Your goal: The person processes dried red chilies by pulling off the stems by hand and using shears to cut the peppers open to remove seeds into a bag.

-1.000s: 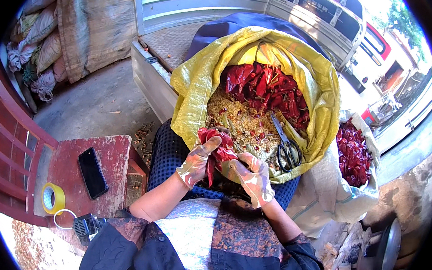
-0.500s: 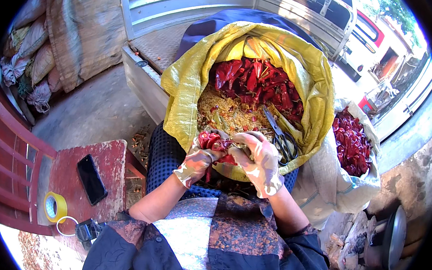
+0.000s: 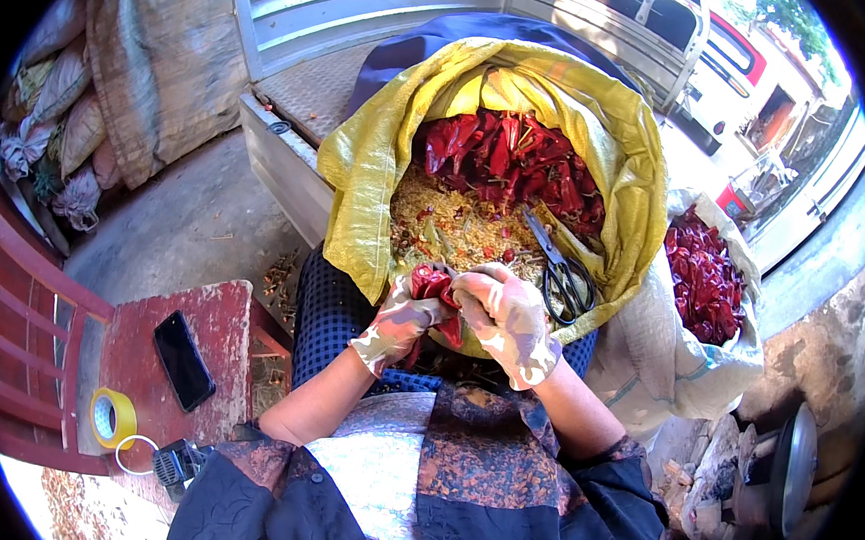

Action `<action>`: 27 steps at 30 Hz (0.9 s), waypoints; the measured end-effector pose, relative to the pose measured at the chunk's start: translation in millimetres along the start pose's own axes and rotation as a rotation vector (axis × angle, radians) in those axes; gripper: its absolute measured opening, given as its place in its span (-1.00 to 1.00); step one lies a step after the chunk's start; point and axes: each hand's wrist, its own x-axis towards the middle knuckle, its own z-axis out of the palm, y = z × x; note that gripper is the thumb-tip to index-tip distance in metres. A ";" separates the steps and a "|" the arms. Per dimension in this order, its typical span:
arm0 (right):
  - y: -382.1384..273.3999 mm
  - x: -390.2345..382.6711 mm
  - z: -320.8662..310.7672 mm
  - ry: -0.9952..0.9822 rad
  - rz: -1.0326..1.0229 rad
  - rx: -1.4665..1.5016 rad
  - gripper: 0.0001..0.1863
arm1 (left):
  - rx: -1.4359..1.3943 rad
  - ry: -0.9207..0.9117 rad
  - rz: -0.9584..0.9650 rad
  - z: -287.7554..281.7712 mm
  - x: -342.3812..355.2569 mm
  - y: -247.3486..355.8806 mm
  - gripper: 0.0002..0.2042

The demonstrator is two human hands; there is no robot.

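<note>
Both my hands wear camouflage-patterned gloves and meet over the near rim of a yellow woven sack (image 3: 364,180). My left hand (image 3: 401,320) is closed around a small bunch of dried red chili peppers (image 3: 429,284), some hanging below the fingers. Against the right side of that bunch, my right hand (image 3: 511,321) has its fingertips pinched on a chili, partly hidden by the glove. Inside the sack, dried red chilies (image 3: 530,171) are heaped at the back, with loose yellowish seeds (image 3: 466,220) before them. Black-handled scissors (image 3: 561,269) lie at the sack's right inner side.
A white sack (image 3: 643,350) of red chilies (image 3: 705,279) stands at the right. At the left, a worn red chair (image 3: 233,331) bears a black phone (image 3: 184,360) and a yellow tape roll (image 3: 113,416). A metal cart bed (image 3: 315,81) is behind the yellow sack.
My right hand has turned and closed in on the chilies at my left hand. Less of the bunch shows between the gloves now. The scissors stay where they were.
</note>
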 end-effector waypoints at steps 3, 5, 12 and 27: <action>12.1 -0.9 -3.4 0.110 -0.362 -0.162 -0.77 | -0.149 0.023 -0.072 15.7 -3.8 17.8 -0.75; 24.4 -1.9 -6.0 0.102 -0.390 -0.041 -0.74 | -0.266 -0.026 -0.207 19.2 -4.3 22.5 -0.75; 30.1 -8.2 -12.9 0.109 -0.250 0.118 -0.80 | -0.229 -0.037 -0.263 18.8 6.1 13.4 -0.73; 59.1 -11.7 -97.0 0.207 0.160 -1.078 -0.64 | -0.246 -0.152 0.001 -3.4 15.9 -34.2 -0.66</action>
